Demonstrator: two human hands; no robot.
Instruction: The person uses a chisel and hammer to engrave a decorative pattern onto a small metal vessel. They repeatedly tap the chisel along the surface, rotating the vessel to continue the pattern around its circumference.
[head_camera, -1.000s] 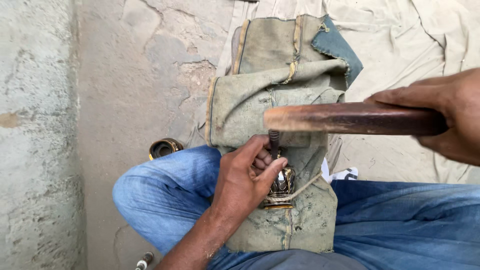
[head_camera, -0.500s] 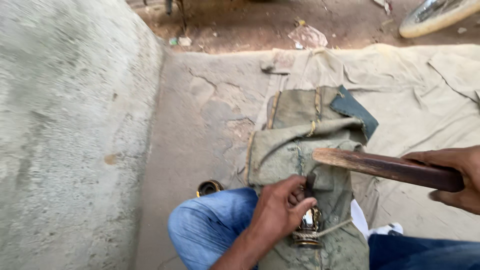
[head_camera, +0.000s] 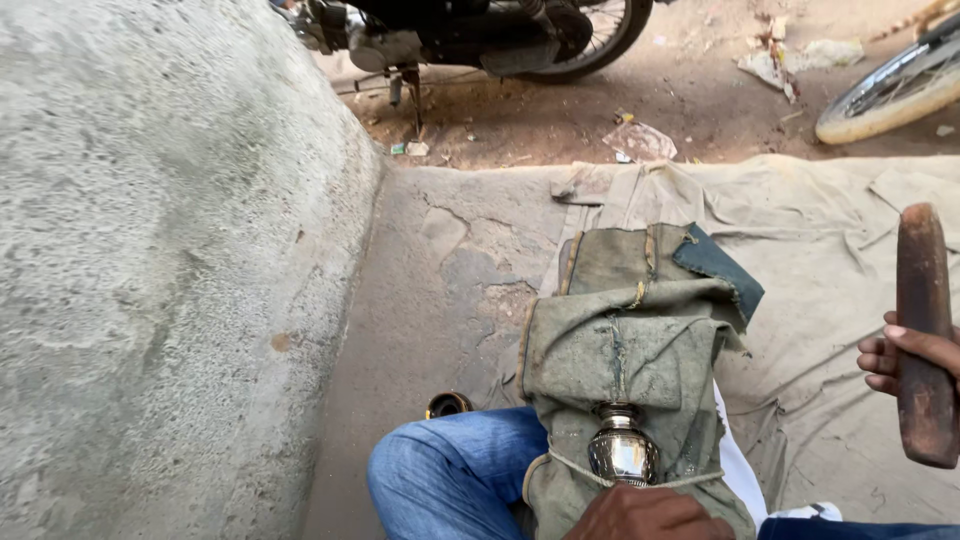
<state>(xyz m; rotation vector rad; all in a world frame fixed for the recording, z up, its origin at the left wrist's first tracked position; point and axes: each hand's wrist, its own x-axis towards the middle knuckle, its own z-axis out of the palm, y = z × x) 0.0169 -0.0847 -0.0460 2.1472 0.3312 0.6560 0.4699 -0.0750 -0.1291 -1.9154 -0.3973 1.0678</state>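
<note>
Against the rough concrete wall (head_camera: 150, 270) on the left, a narrow strip of cracked cement floor (head_camera: 440, 290) runs toward the dirt ground; this strip is open, with only a small dark round tin (head_camera: 448, 404) near the bent knee in blue jeans (head_camera: 450, 470). To the right a pale, creased canvas sheet (head_camera: 820, 260) covers the floor up to its far edge, where litter lies and a motorcycle (head_camera: 470, 35) and a bicycle wheel (head_camera: 885, 90) stand; much of the sheet is free. Over the lap lies a folded olive canvas bag (head_camera: 630, 340), coarse and stained, with a blue patch at its far right corner. On its near end sits a shiny metal vessel (head_camera: 622, 450), rounded with a narrow neck, tied against the bag by a thin cord. The left hand (head_camera: 650, 515) shows only its back at the bottom edge, just below the vessel; I cannot tell whether it touches or how the fingers are set. At the right edge, the right hand (head_camera: 900, 355) has its fingers wrapped closed around a thick, worn wooden club (head_camera: 925, 330), held upright, well apart from the vessel.
</note>
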